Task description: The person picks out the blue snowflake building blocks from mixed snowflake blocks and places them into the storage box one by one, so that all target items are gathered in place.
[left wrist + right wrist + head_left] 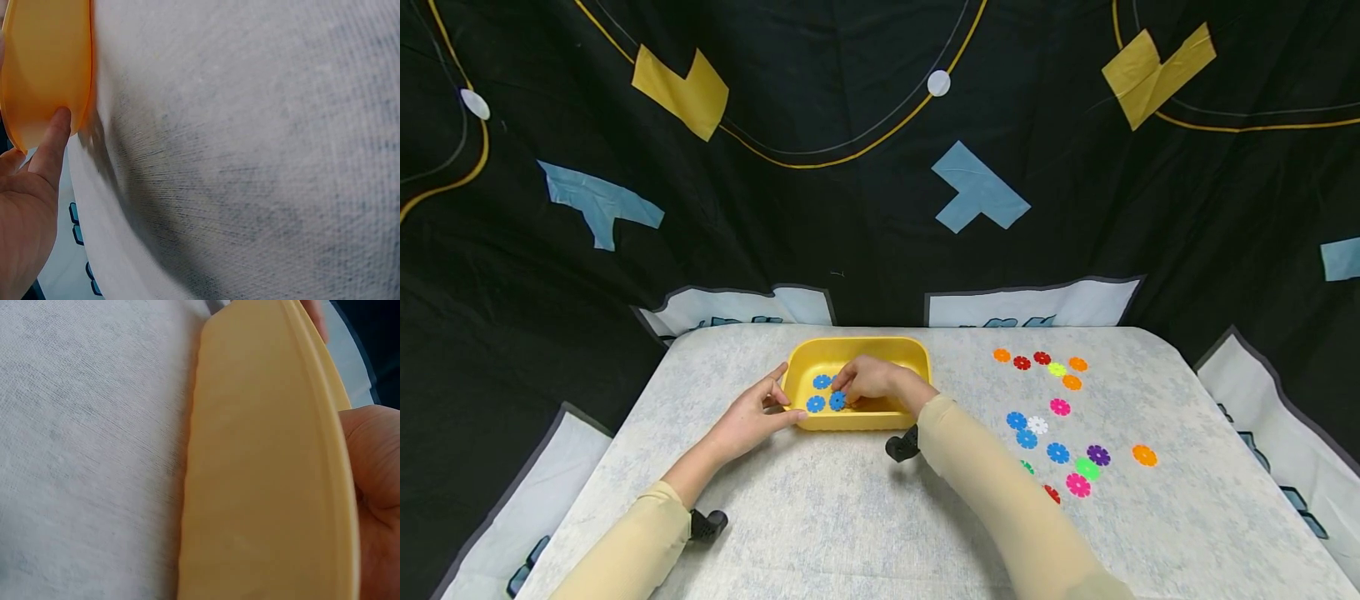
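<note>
A yellow plastic tray [857, 423] stands on the cloth-covered table, with several blue flower-shaped plastic discs [816, 404] in its left part. My left hand [748, 423] rests at the tray's left end, thumb along the near side and index finger straight at the left rim. In the left wrist view a straight digit [55, 147] touches the tray's outer wall. Reaching inside, my right hand [872, 379] has its fingers bent down and pinches a blue disc [838, 401] at the fingertips. The tray wall [262, 450] hides those fingertips in the right wrist view.
Loose discs lie scattered on the table to the right: an orange disc [1145, 455], a purple disc [1098, 455], a pink disc [1078, 485], a white disc [1037, 425] and several others. Some lie close beside my right forearm. A dark curtain [850, 250] hangs behind the table.
</note>
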Action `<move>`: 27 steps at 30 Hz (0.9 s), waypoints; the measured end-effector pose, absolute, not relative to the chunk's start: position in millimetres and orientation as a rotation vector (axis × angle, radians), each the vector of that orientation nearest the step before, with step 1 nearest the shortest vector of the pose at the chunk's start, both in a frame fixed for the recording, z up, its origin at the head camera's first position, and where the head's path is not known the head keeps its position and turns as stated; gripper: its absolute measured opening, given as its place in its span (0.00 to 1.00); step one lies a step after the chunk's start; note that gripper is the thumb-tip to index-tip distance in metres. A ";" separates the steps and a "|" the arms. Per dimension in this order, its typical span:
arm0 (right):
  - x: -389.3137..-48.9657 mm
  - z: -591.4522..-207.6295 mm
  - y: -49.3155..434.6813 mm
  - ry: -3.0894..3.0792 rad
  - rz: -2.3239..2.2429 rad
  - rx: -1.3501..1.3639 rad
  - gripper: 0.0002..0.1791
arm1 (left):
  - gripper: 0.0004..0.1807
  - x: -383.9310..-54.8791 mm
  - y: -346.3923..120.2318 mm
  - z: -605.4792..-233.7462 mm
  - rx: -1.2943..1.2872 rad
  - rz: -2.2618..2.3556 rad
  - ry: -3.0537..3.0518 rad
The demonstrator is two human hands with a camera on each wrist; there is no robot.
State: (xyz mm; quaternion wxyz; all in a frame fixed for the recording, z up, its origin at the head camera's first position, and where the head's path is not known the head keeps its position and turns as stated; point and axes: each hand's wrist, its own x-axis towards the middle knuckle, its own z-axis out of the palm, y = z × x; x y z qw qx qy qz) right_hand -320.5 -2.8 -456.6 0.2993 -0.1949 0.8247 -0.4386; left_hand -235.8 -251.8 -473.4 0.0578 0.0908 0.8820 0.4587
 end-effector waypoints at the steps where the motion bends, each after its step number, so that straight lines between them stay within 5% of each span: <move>1: -321.0 -455.1 -1.2 2.187 -1.163 -0.517 0.15 | 0.23 -236.3 -251.4 -473.0 0.277 1.390 2.674; 15: -324.8 -418.2 51.9 2.212 -1.193 -0.581 0.17 | 0.26 -238.6 -249.4 -470.8 0.316 1.389 2.687; 27: -301.6 -398.6 165.8 2.298 -1.322 -0.488 0.15 | 0.27 -234.5 -254.0 -475.6 0.339 1.405 2.698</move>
